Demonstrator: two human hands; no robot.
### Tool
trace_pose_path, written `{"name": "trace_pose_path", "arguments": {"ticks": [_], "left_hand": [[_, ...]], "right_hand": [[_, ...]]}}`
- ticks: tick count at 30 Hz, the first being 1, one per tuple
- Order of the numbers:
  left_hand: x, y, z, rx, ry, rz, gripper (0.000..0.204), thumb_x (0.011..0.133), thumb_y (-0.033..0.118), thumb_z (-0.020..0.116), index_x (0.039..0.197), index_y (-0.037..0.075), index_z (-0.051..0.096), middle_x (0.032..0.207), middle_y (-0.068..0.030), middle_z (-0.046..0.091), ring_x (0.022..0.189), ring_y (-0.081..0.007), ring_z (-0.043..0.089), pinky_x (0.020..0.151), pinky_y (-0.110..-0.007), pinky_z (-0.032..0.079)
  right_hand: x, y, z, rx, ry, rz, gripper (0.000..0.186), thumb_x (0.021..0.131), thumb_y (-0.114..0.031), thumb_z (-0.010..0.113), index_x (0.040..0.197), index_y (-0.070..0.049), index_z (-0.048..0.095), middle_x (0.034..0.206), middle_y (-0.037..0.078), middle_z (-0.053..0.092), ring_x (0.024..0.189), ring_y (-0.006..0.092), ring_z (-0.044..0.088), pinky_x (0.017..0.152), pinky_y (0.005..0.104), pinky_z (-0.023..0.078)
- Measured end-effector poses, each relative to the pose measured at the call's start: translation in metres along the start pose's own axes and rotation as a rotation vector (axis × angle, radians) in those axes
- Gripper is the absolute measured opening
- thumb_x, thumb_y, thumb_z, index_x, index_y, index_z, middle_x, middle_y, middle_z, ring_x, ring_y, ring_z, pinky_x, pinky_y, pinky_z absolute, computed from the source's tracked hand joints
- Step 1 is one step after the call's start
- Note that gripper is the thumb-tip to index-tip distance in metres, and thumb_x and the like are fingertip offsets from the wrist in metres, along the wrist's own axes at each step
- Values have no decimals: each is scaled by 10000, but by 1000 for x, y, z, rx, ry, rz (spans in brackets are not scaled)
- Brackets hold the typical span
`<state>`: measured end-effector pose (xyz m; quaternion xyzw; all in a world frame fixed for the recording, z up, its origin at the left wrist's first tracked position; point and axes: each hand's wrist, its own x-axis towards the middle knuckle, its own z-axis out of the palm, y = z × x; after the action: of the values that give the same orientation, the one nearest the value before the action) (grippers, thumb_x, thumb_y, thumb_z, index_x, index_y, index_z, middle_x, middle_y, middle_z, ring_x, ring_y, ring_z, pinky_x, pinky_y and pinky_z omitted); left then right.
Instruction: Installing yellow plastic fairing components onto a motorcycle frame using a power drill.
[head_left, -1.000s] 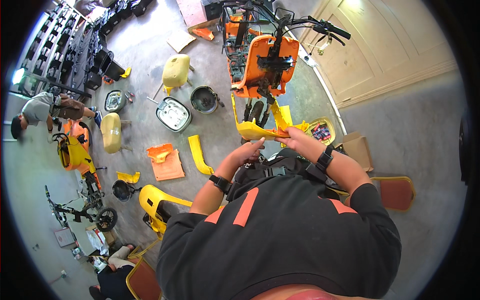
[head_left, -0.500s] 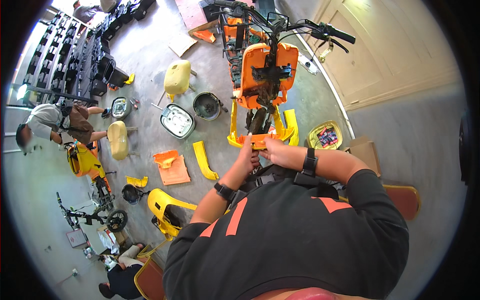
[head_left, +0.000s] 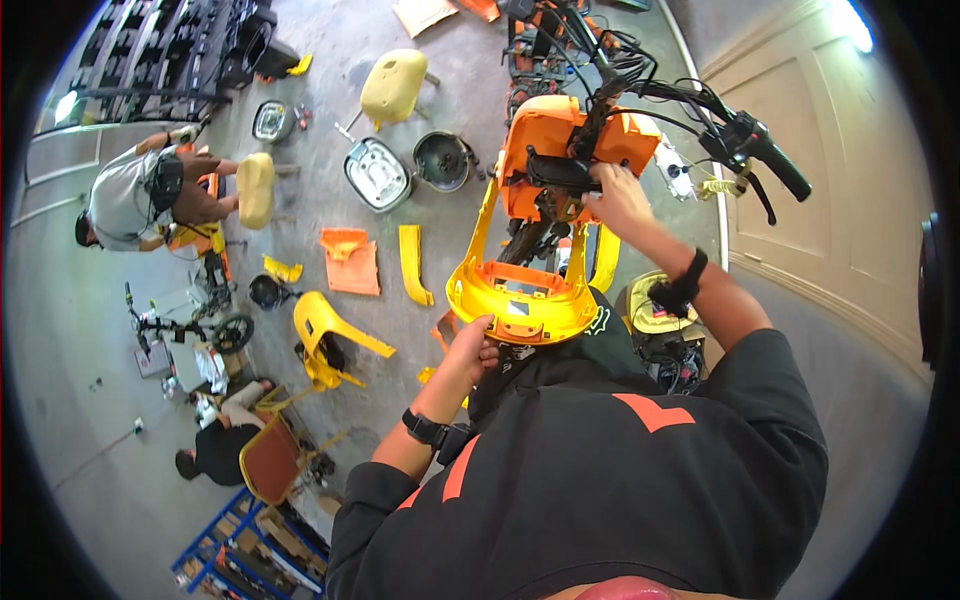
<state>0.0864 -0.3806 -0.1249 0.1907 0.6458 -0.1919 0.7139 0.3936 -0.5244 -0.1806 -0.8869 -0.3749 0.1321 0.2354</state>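
Note:
My left hand [head_left: 473, 352] grips the near lower edge of a yellow U-shaped plastic fairing [head_left: 467, 292], thumb on top and fingers curled beneath. An orange strip lines the fairing's middle, and its two long arms reach up beside the scooter's front. My right hand [head_left: 620, 203] is at the right end of a black bracket [head_left: 558, 172], its fingers bent round that end. The bracket sits in front of an orange leg shield [head_left: 530, 128], below the black handlebar [head_left: 690, 95] with its loose cables. The fairing partly hides the front wheel area.
Yellow and orange panels [head_left: 411, 265], a lidless storage box [head_left: 377, 175], a helmet-like black bowl [head_left: 443, 160] and a yellow seat [head_left: 394, 85] lie to the left. A yellow container [head_left: 655, 300] stands by my right side. Another person [head_left: 140, 195] bends over a second scooter.
My right hand has left the fairing and moved up to the black bracket. My left hand keeps its hold; the fairing now sits nearer my body, more of its face showing. The view has shifted.

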Motion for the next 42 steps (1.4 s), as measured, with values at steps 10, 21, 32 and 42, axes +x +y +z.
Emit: {"name": "trace_pose_path", "arguments": {"ticks": [10,21,32,42], "left_hand": [[-2,-43,-24,44,66,133,193,927,264,514,793,129,481,516,69,263,384,-64,238,379,-233,182],[-39,-116,-151,35,141,456,161,884,242,561,819,95,571,523,33,430,355,-70,321,356,-238,208],[-172,-144,-227,87,162,826,156,838,175,628,788,29,602,586,14,518,383,-63,381,375,-236,235],[-267,-182,-229,-57,265,1113,364,845,193,598,1156,8,562,937,-76,682,765,-158,693,597,-248,549]], "right_hand": [[42,32,24,-126,-254,-21,610,703,-356,781,1169,-34,554,1083,177,579,1018,360,594,851,471,462],[-35,-15,-69,371,-48,79,529,753,-296,778,1141,14,595,1015,127,638,932,232,612,846,339,467],[-124,-62,-186,1281,16,-257,546,944,-318,585,1341,16,416,1249,69,561,1124,171,547,1003,334,406],[-127,-180,-287,1785,237,-496,575,944,-459,489,1395,-115,392,1348,105,519,1253,311,491,1047,508,391]]}}
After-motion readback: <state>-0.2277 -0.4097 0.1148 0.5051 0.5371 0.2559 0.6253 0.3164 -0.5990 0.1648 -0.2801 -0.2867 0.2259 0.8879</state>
